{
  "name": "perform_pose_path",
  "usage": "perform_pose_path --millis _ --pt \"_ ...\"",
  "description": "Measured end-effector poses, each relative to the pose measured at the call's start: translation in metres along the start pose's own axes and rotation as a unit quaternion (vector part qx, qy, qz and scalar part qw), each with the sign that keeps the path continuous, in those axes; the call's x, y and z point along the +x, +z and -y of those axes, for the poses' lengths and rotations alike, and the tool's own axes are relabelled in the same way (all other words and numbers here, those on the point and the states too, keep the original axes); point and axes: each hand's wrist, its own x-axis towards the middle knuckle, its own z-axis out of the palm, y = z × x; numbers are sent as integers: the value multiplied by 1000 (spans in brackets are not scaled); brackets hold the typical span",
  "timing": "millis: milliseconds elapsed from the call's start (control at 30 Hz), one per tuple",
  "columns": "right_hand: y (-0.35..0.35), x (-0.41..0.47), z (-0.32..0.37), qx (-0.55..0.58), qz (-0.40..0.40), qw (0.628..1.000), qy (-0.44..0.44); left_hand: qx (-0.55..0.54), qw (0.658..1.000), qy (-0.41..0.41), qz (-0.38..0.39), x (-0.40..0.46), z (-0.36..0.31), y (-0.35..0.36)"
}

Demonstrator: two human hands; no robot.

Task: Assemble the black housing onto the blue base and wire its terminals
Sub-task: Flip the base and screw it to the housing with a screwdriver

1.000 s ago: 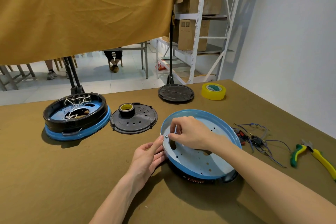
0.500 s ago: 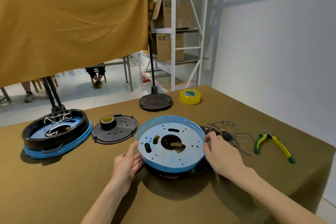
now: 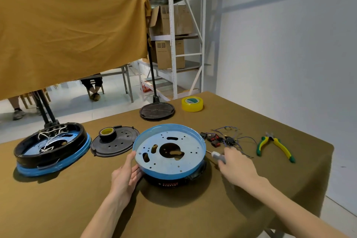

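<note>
Two bare hands work at an olive-brown cloth-covered tabletop (image 3: 58,208) in a storeroom. At its centre, a round blue metal base plate (image 3: 170,152) with punched holes and a raised rim sits tilted on top of a black round plastic housing (image 3: 173,179), whose lower edge and a red-lettered label show beneath it. The left hand (image 3: 125,177) rests open against the near-left rim of the blue plate, thumb up along the edge and fingers straight. The right hand (image 3: 237,166), just right of the plate, has its grip closed around a small grey-handled screwdriver (image 3: 217,155), whose metal tip points toward the plate's rim.

Just beyond that hand lies a tangle of blue wires with black and red switch parts (image 3: 222,139), and farther right a pair of green-and-yellow-handled pliers (image 3: 274,147). At far left stands a second unit, a black ring with white wires on a blue base (image 3: 52,149). Between it and the centre plate lies a flat black perforated disc (image 3: 116,143) carrying a roll of black tape with a yellow core (image 3: 106,132). Toward the far edge are another dark round lid (image 3: 157,111) and a roll of yellow tape (image 3: 192,103). A mustard cloth (image 3: 67,35) hangs behind, beside white metal shelving (image 3: 172,31) holding cardboard boxes.
</note>
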Motion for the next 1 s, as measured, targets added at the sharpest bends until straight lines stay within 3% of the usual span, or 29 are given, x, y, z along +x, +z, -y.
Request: perform_pose_path --millis 67,167,367,500,600,767,1000 --pt "-11 4 1 99 -89 991 -6 2 1000 1 -1 -1 0 0" --pt "-29 10 9 267 -176 947 -31 1 1000 -4 -1 0 0 0" --pt "-45 26 53 445 -126 882 -92 -1 1000 -4 28 2 -2 -5" --pt "-47 41 93 562 -87 812 -133 -9 998 -24 54 5 -3 -11" --pt "-42 53 125 571 -80 800 -163 -16 997 -40 61 8 -4 -13" --pt "-33 65 170 509 -116 820 -236 -26 997 -49 62 11 -2 -15" --pt "-27 80 199 487 -111 816 -291 -30 996 -52 72 15 0 -17"
